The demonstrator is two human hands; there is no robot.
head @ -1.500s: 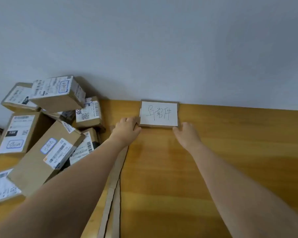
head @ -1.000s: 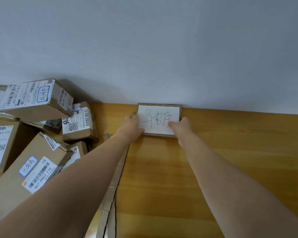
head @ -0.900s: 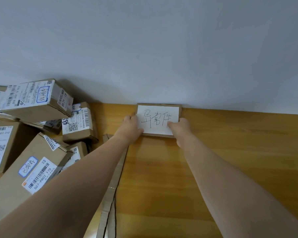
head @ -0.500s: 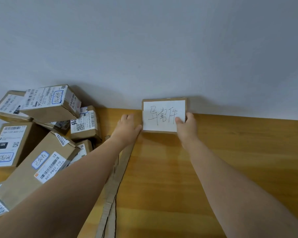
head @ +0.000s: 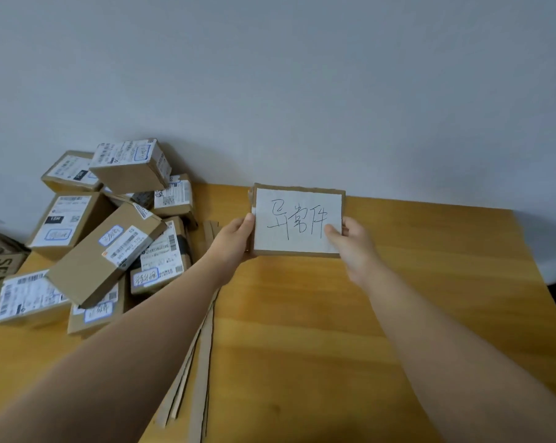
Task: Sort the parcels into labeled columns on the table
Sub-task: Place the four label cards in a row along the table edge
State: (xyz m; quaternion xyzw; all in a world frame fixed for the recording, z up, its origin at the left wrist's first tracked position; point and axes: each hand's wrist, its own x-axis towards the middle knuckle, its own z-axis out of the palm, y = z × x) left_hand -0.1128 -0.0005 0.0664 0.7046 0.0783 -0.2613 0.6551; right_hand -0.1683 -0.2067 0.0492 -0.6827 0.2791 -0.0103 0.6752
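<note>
Both hands, the left hand [head: 235,238] and right hand [head: 350,243], grip the label card [head: 297,220]. The parcels [head: 110,231] sit piled at the counter's [head: 398,314] left, none sorted yet.

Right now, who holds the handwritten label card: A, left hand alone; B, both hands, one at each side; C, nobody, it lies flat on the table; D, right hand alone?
B: the left hand grips the handwritten label card at its left edge, and the right hand pinches its right edge.
</note>
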